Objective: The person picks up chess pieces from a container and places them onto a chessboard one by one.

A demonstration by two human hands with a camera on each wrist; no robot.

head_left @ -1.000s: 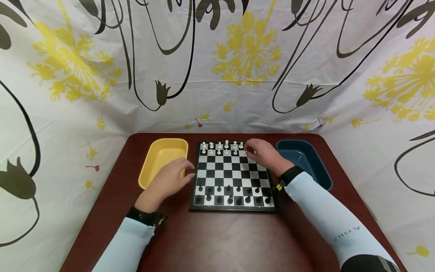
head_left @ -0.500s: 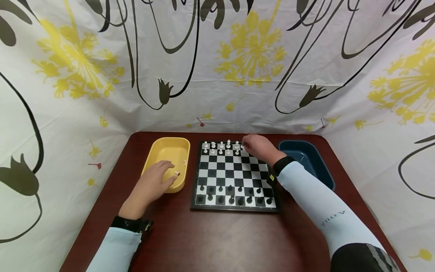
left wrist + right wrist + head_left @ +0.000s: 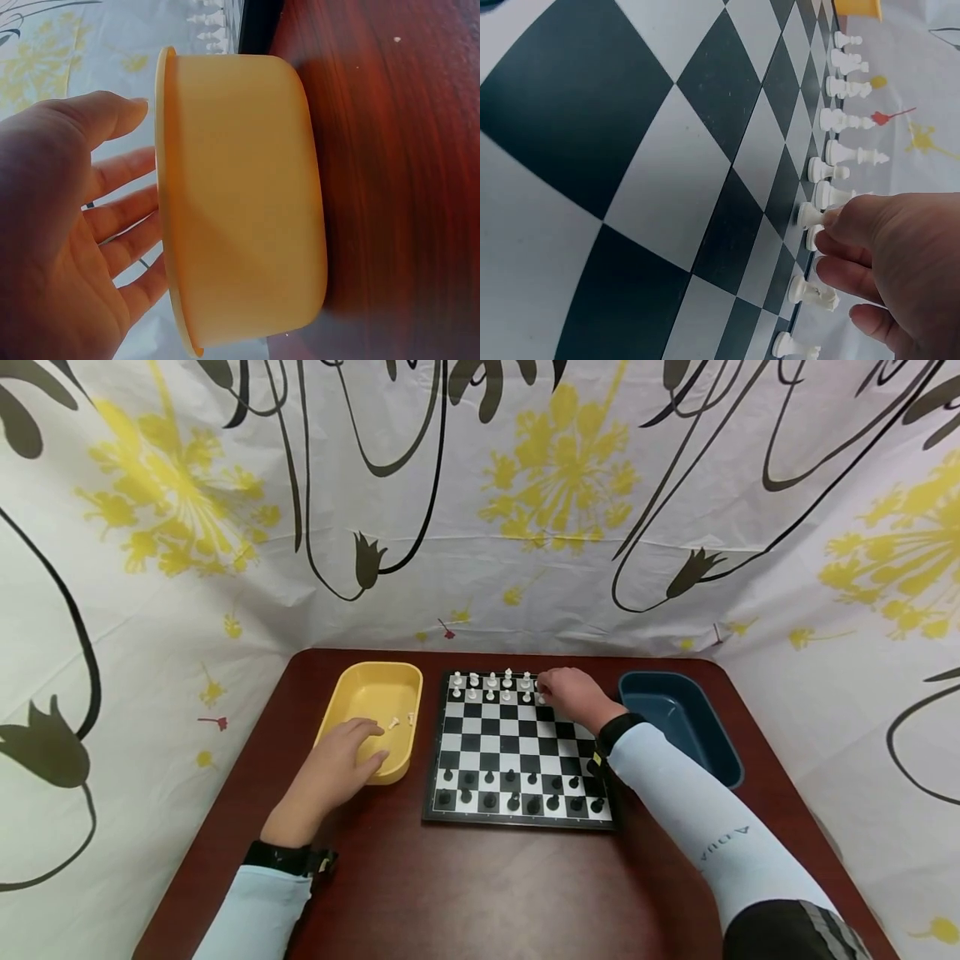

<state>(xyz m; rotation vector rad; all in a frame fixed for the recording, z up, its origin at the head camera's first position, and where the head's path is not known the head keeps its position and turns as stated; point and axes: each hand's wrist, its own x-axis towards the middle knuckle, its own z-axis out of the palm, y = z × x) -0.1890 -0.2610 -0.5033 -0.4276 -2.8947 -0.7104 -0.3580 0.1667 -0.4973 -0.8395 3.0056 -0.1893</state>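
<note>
A chessboard (image 3: 517, 739) lies mid-table, with black pieces (image 3: 517, 789) on its near rows and white pieces (image 3: 487, 687) on its far rows. My right hand (image 3: 557, 689) reaches to the far right of the white rows. In the right wrist view its curled fingers (image 3: 851, 229) pinch a white piece (image 3: 810, 216) among the other white pieces (image 3: 844, 120) on the board (image 3: 630, 150). My left hand (image 3: 360, 747) hovers over the near end of a yellow tray (image 3: 360, 677), fingers straight and empty (image 3: 112, 195) beside the tray wall (image 3: 240, 202). Two white pieces (image 3: 401, 721) lie in the tray.
A dark blue tray (image 3: 705, 731) stands right of the board, with nothing visible inside. The brown table (image 3: 487, 893) ends in a flowered cloth backdrop (image 3: 480, 527) on three sides. My right forearm (image 3: 675, 802) crosses the board's right edge.
My left hand moved from the board's left edge to the yellow tray and let go of a white piece, which now lies inside. My right hand stayed at the far white rows.
</note>
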